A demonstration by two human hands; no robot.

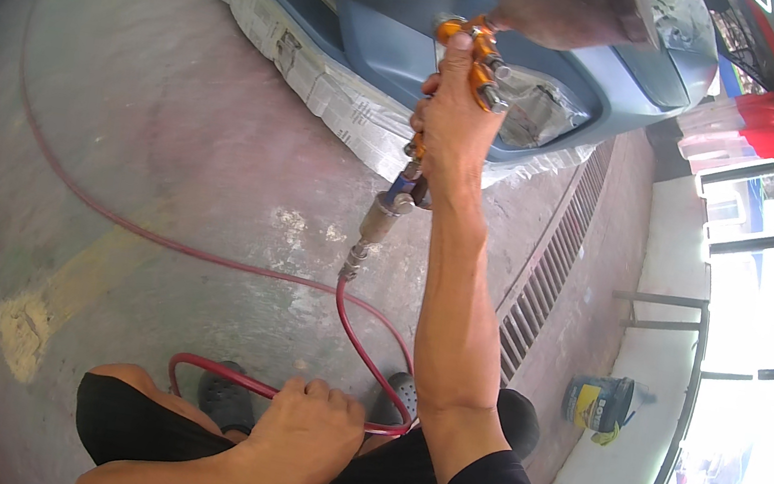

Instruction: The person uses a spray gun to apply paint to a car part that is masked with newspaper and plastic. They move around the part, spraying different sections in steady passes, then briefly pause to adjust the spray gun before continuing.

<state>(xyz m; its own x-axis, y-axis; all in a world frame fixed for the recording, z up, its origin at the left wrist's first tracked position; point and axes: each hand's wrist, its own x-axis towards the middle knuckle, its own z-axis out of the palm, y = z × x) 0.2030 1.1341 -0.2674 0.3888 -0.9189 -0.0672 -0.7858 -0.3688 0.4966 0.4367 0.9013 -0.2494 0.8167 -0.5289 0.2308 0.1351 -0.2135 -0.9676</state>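
Arm (462,325) outstretched and nearly straight, the right hand (457,116) closes around the handle of an orange spray gun (485,83), thumb pointing up along it. Low over the lap, the left hand (307,437) is curled around a red hose (229,375), which loops up to the metal fitting (377,224) below the gun. Beyond the right hand is a blue-grey bumper (378,43) edged with paper (327,106).

1. The spray gun (485,57), orange with a brownish cup (573,10), was raised before the bumper (378,43).
2. The red hose (225,371), joined to its lower end, made loose curves.
3. The bumper was blue-grey and rounded.
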